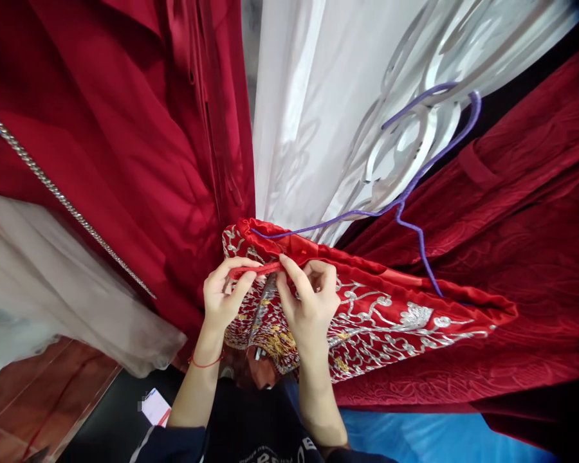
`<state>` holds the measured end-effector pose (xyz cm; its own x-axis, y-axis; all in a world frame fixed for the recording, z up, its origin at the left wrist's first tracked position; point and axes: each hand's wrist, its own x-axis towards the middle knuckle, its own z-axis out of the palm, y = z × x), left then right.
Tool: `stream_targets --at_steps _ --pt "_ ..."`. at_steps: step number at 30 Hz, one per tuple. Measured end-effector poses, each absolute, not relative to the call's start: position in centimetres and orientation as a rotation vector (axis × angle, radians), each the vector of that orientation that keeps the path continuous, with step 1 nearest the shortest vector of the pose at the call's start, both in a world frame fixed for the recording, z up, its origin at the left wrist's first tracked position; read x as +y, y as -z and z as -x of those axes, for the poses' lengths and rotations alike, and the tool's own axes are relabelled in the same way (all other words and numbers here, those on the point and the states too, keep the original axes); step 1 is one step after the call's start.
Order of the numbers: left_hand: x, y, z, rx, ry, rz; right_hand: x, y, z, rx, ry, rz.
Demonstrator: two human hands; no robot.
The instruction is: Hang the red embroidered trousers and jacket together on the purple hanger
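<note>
My left hand (224, 290) pinches one end of a narrow red strap (263, 269) between thumb and fingers. Thumb and forefinger of my right hand (309, 296) close on its other end. Behind and below both hands hangs a red garment (381, 315) with silver and gold embroidery and a gathered satin top edge. Where the strap joins the garment, if it does, my fingers hide it. A purple hanger (361, 213) sits inside the garment's top edge, its hook over a white scrolled metal frame (427, 138).
Dark red cloth (125, 128) with a silver beaded trim hangs at left, above pale sheer fabric (77, 283). White drapery (289, 96) is behind. More dark red patterned fabric (535, 244) fills the right. Low down are a phone (155, 406) on a black surface and blue material (415, 434).
</note>
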<state>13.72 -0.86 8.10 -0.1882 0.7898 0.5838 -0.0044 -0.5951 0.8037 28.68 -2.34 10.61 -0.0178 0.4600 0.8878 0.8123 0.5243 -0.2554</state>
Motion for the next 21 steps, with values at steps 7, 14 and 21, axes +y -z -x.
stream_targets --at_steps 7,14,21 --pt "-0.7 -8.6 -13.2 1.136 -1.863 -1.553 -1.6 -10.3 -28.4 -1.547 0.518 1.047" --pt "0.1 -8.3 -12.5 1.226 -1.996 -1.680 -0.7 -9.8 -28.5 -1.492 0.563 1.010" --pt "1.4 -9.0 -10.5 0.963 -1.638 -1.975 -0.6 -10.1 -28.9 -1.562 0.464 1.055"
